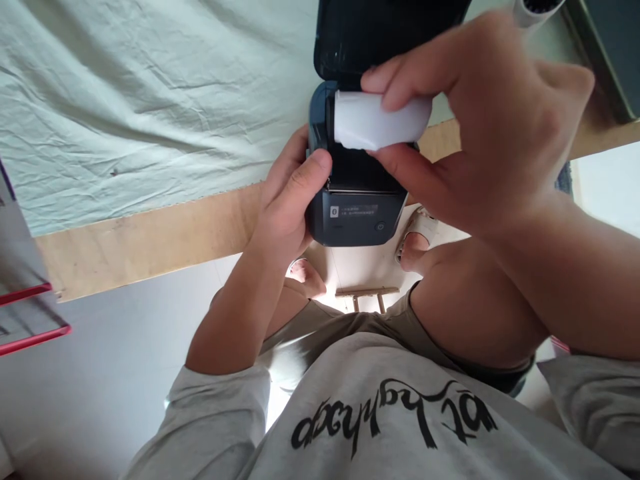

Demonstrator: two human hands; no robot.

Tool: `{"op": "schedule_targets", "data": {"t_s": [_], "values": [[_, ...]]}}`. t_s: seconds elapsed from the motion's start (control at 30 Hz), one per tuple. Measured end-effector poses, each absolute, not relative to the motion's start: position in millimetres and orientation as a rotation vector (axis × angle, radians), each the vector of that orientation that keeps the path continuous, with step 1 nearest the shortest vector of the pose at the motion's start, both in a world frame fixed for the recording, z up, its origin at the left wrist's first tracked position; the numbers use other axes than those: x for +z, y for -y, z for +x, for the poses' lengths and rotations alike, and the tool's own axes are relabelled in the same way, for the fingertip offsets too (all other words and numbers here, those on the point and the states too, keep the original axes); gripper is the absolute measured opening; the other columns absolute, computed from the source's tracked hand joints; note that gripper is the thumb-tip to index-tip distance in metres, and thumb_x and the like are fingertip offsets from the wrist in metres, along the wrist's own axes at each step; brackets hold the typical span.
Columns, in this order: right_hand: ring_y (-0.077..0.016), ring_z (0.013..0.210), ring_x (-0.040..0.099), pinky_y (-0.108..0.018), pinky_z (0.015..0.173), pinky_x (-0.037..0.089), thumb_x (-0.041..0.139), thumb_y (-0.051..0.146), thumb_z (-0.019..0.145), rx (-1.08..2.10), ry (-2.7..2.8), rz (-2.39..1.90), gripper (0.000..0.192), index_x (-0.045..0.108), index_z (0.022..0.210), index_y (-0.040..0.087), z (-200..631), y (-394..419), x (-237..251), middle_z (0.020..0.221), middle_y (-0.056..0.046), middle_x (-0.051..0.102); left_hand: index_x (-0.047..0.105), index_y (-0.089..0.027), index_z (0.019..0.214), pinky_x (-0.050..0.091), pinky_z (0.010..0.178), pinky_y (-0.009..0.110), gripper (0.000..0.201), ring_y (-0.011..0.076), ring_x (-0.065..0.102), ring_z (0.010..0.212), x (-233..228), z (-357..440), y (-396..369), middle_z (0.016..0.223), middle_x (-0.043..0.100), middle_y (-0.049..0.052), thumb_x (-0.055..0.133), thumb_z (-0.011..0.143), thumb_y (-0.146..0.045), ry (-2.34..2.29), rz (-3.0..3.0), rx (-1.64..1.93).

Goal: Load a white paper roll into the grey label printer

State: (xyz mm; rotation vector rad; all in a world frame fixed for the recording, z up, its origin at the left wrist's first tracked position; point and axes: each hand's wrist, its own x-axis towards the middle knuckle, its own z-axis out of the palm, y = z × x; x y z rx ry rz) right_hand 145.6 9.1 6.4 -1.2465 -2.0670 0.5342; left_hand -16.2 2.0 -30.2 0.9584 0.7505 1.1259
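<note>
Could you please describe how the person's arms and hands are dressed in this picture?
Both hands, left and right, are bare: no gloves, rings or watch visible. The forearms are uncovered; light grey sleeves are pushed up near the elbows, from a grey top with black lettering.

pale green cloth [150,87], wooden table edge [150,240] — white floor [100,373]
</note>
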Motion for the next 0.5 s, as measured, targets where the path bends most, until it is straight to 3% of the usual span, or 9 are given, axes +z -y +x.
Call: {"op": "schedule_targets", "data": {"t_s": [0.1, 0.23, 0.37, 0.5], "values": [[0.003, 0.109, 0.043, -0.008, 0.083, 0.043, 0.01, 0.055, 0.078, 0.56, 2.041, -1.245, 0.055, 0.048, 0.101, 0.022, 149, -10, 0, 0.103, 0.007, 0.047, 0.052, -0.024, 0.096, 0.049, 0.078, 0.029, 0.023, 0.0152, 0.058, 0.092, -29, -15, -2, 0.092, 0.058, 0.002, 0.041, 0.079, -0.035, -0.763, 0.94, 1.108], [0.0006, 0.115, 0.04, -0.012, 0.086, 0.046, 0.008, 0.057, 0.078, 0.726, 1.972, -1.217, 0.058, 0.047, 0.102, 0.021, 155, -9, -10, 0.099, 0.003, 0.048, 0.051, -0.02, 0.087, 0.048, 0.073, 0.026, 0.02, 0.0155, 0.056, 0.096, -27, -15, -3, 0.094, 0.058, 0.003, 0.041, 0.078, -0.036, -0.805, 0.923, 1.111], [-0.0022, 0.113, 0.041, -0.021, 0.092, 0.045, 0.023, 0.057, 0.077, 0.65, 2.102, -1.132, 0.049, 0.05, 0.097, 0.021, 157, -2, -15, 0.094, 0.003, 0.05, 0.043, -0.024, 0.103, 0.047, 0.071, 0.026, 0.037, 0.0178, 0.054, 0.099, -32, -20, -7, 0.107, 0.054, 0.003, 0.052, 0.07, -0.039, -0.664, 0.99, 1.11], [-0.0057, 0.1, 0.046, -0.032, 0.091, 0.041, 0.05, 0.045, 0.067, 0.249, 2.358, -0.878, 0.026, 0.055, 0.084, 0.026, 158, 0, -10, 0.093, 0.009, 0.052, 0.037, -0.029, 0.112, 0.044, 0.072, 0.026, 0.058, 0.016, 0.056, 0.094, -39, -24, -10, 0.114, 0.049, 0.0, 0.063, 0.061, -0.026, -0.696, 1.103, 1.113]]}}
